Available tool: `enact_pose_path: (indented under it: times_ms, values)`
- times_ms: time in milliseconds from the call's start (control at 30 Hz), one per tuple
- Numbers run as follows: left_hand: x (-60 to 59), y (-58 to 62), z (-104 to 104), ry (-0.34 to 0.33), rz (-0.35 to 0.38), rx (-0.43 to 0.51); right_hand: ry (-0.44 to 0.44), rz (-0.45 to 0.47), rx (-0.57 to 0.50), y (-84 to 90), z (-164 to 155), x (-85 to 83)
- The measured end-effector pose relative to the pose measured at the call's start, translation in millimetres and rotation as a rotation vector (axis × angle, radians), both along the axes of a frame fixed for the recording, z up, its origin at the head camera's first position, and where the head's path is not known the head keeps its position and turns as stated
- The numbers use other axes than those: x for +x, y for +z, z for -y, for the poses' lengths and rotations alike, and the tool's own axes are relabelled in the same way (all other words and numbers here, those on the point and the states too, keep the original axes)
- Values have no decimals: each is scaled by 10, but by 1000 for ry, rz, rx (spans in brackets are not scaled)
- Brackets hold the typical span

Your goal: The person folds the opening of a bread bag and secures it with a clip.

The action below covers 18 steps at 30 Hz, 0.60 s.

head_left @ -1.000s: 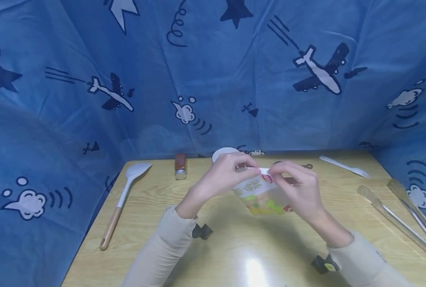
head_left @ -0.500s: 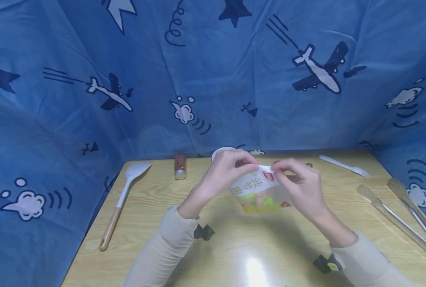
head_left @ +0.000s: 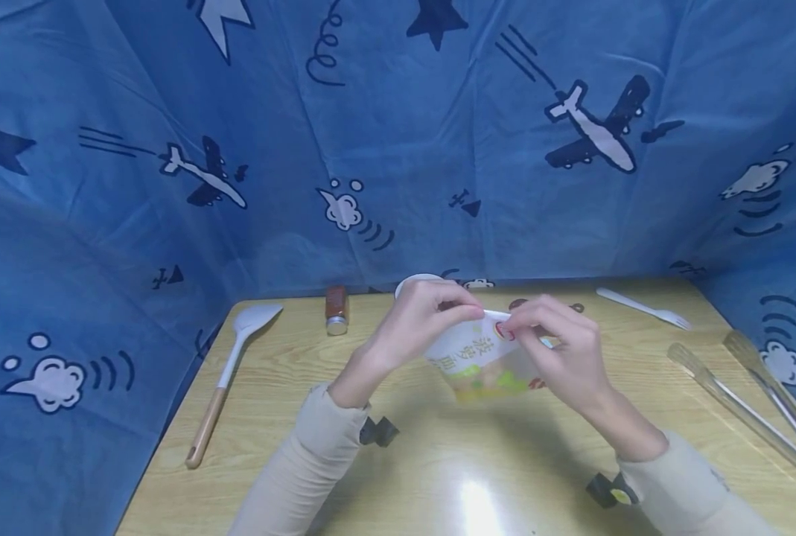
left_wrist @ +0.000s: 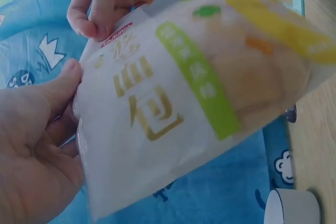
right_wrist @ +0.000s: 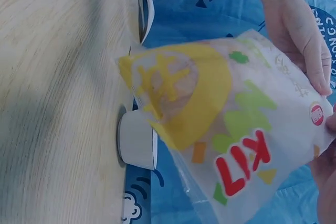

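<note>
Between my two hands hangs a bag of bread [head_left: 481, 372], white at the top with gold characters and yellow-green print below. My left hand [head_left: 421, 324] pinches its top edge between thumb and fingers. Close beside it, my right hand [head_left: 565, 346] pinches the same edge near the red logo, covering part of it. A bread roll [left_wrist: 262, 82] shows through the clear part of the plastic in the left wrist view. In the right wrist view the yellow, lower end of the bag [right_wrist: 178, 93] points away from the hands. The bag is held above the table.
A white spatula [head_left: 257, 320] with a wooden handle lies at the left. At the back stand a red-brown spice jar [head_left: 336, 307] and a white bowl [right_wrist: 137, 140], partly behind my left hand. A white fork [head_left: 642, 309] and metal tongs [head_left: 739, 402] lie to the right.
Both hands stay at the bag's top edge. The bag's front has tilted slightly back and forth, and the right fingers now cover more of the red logo than half a second ago.
</note>
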<state>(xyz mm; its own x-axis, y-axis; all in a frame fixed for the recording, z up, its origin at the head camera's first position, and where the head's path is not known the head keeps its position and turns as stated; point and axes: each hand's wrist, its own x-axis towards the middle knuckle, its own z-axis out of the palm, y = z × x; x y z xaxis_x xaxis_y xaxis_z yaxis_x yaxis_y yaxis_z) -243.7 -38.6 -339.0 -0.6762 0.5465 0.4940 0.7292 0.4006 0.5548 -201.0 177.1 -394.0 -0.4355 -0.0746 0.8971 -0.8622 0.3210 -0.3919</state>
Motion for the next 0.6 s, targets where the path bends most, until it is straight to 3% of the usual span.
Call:
enact_pose_path:
  times_ms: [333, 500, 600]
  values:
    - [-2, 7, -25, -68, 33, -9, -5, 122, 1, 15, -46, 58]
    - [7, 18, -35, -59, 22, -3, -42, 262, 35, 34, -44, 95]
    - [7, 25, -29, -43, 35, 2, -73, 273, 58, 31, -33, 90]
